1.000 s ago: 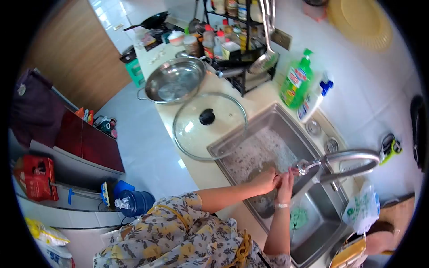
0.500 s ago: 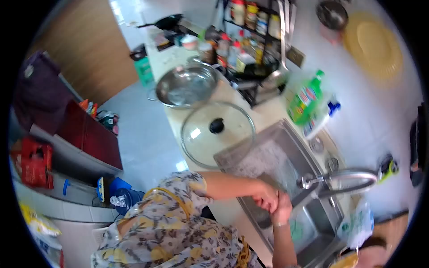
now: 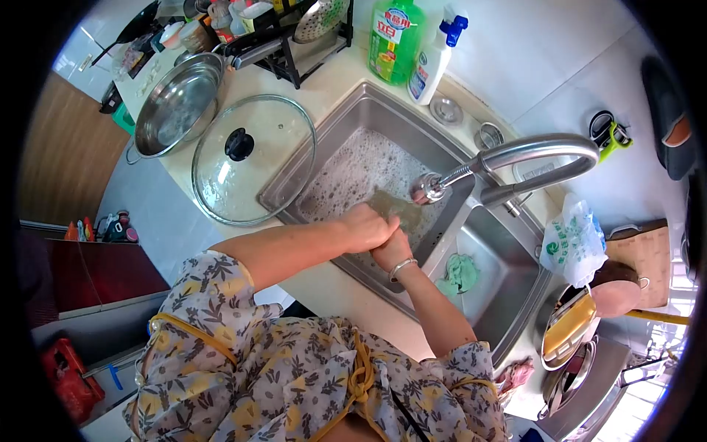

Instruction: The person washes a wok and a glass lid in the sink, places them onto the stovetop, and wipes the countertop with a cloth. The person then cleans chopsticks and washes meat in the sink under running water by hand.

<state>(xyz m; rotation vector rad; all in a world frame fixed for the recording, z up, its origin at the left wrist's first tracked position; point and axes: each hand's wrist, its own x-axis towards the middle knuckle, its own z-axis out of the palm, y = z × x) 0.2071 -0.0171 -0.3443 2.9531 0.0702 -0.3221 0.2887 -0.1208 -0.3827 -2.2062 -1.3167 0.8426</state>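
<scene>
Over the near edge of the soapy left basin, my left hand and my right hand are pressed together with closed fingers. Whatever may be between them is hidden. Just beyond them a brownish patch shows in the foamy water, too unclear to name. The faucet head hangs above the water to the right of my hands. In the right basin lies a crumpled green cloth. A glass lid with a black knob overlaps the sink's left corner.
A steel pan stands left of the lid. Behind the sink are a green soap bottle and a white spray bottle. A plastic bag, a cutting board and pans are at the right.
The view has shifted closer over the sink, so the basins look larger. My hands remain together, now nearer the sink's front edge and away from the faucet head.
</scene>
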